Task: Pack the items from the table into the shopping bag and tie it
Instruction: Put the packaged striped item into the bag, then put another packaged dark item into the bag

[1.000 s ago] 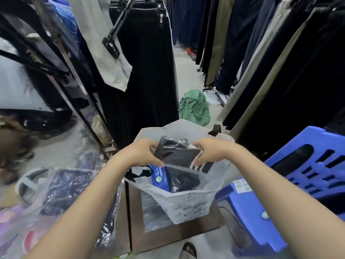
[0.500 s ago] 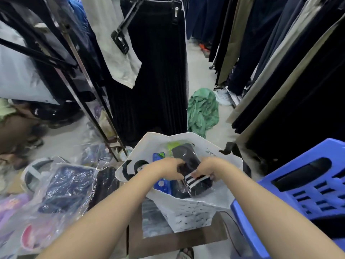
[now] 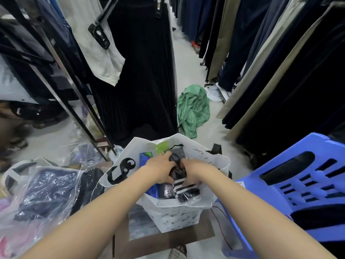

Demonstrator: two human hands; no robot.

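Observation:
A white shopping bag [image 3: 173,215] with black handles stands open on a small brown table [image 3: 168,242]. Both my hands are inside its mouth. My left hand [image 3: 158,170] and my right hand [image 3: 194,172] press together on a black plastic-wrapped garment with white stripes [image 3: 183,188], pushing it down among the contents. A blue packet [image 3: 145,157] and a green packet [image 3: 162,148] stand against the bag's far side. Left of the bag lie clear-wrapped dark garments [image 3: 44,193] in a heap.
A blue plastic stool [image 3: 302,186] stands close on the right. Racks of hanging dark trousers and skirts line both sides of a narrow aisle. A crumpled green cloth [image 3: 193,109] lies on the floor beyond the bag. A metal rack leg [image 3: 84,120] slants at left.
The wrapped striped garment went from held above the bag's mouth down into the bag. Both hands followed it in and drew closer together.

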